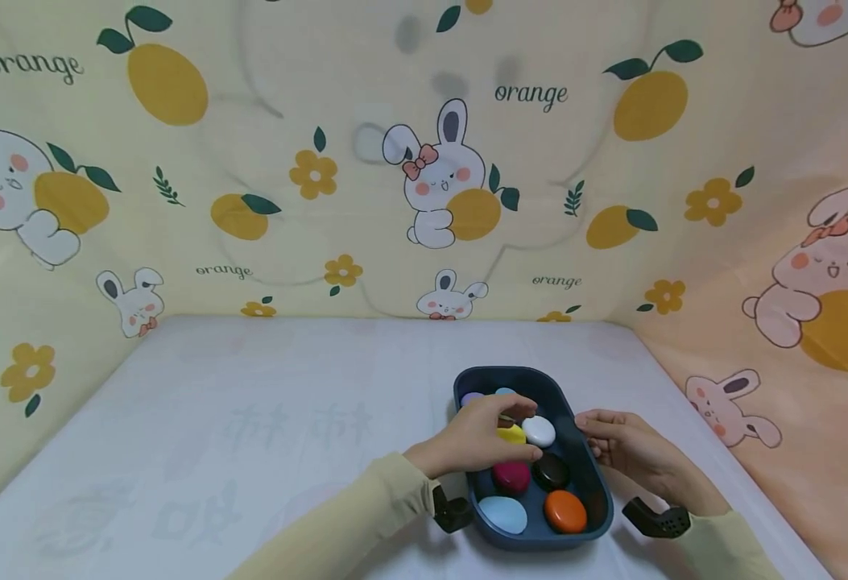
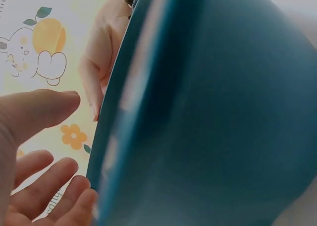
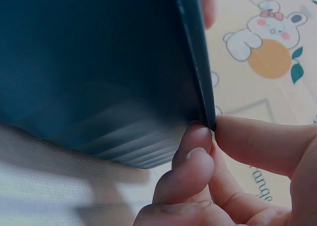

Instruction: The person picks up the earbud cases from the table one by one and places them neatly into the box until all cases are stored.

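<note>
A dark blue box (image 1: 589, 463) with rounded corners stands on the table, holding several smooth, pebble-like pieces. My right hand (image 1: 641, 451) pinches the right rim; in the right wrist view the thumb (image 3: 262, 142) lies on one side of the rim and curled fingers on the other. Over the box's left half reaches my left hand (image 1: 474, 431), thumb and fingers spread apart with nothing between them. Below it show a yellow piece (image 1: 512, 434), a white piece (image 1: 539, 431), a black piece (image 1: 550, 471) and a dark red piece (image 1: 510, 478). The left hand partly hides the far pieces.
At the box's near end lie a light blue piece (image 1: 503, 514) and an orange piece (image 1: 565, 511); a purple piece (image 1: 471, 398) is at the far left corner. White cloth covers the table (image 1: 250, 419). A printed curtain (image 1: 366, 72) with rabbits and oranges surrounds it.
</note>
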Available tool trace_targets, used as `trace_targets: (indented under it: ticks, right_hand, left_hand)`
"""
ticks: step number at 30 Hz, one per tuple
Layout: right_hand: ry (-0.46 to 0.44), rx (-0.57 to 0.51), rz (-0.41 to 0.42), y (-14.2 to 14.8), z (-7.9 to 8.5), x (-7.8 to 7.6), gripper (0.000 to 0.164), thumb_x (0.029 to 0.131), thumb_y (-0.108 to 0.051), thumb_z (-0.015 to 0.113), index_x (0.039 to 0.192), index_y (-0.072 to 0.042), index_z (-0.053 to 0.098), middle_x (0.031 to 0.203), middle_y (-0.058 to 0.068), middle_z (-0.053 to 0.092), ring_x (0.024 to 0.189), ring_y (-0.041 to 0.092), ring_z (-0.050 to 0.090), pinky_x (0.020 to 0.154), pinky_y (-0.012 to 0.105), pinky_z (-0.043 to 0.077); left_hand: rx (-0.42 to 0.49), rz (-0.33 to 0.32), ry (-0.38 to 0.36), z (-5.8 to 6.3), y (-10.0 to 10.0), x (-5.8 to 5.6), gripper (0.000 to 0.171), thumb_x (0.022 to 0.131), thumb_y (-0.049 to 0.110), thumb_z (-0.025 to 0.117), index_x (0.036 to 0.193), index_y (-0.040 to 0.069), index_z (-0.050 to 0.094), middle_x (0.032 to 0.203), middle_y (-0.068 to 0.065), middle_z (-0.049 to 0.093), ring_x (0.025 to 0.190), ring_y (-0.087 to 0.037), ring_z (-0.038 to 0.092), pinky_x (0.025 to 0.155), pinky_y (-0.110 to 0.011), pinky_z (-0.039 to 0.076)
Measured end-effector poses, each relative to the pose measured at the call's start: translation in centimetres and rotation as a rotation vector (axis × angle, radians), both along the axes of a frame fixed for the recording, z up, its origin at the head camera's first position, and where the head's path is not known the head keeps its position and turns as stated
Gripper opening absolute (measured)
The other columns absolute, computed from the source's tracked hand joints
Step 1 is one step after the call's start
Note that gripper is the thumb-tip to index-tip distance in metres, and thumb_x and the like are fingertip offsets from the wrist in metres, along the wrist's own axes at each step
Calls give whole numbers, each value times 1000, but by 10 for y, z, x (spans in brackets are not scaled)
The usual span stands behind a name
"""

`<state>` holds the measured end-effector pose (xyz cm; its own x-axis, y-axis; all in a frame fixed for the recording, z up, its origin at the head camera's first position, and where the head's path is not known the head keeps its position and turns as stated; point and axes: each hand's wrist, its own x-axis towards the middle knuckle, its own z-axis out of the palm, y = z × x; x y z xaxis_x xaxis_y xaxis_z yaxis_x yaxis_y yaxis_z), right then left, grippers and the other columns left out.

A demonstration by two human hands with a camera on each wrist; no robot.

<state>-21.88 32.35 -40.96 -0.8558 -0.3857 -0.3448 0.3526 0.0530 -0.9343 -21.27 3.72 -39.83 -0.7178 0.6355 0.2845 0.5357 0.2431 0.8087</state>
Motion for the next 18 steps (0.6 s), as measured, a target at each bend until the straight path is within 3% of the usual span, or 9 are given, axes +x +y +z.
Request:
trace_targets:
  ticks: [7,11,18]
  right_hand:
    - [-16,0,-12,0,-3,-1,24,102,-22,56,113,-6,69,90,3,65,79,19,54,77,28,48]
    - [-6,13,-13,0,-3,-1,25,102,-23,56,115,-6,68,90,3,64,80,19,53,77,29,48]
    - [-12,38,-25,1,1,0,25,102,-24,57,115,-6,69,91,4,63,80,19,53,77,30,47]
  left_hand:
    - [50,29,-30,-4,-12,0,50,87,22,78,131,8,59,126,3,62,114,-16,59,94,-24,47]
    - [75,64,-45,-4,-19,2,46,89,22,76,130,9,59,126,2,61,113,-12,58,95,-26,46]
    - [126,142,15,2,-32,4,34,96,18,66,127,8,60,125,-7,63,111,-14,60,94,-29,48]
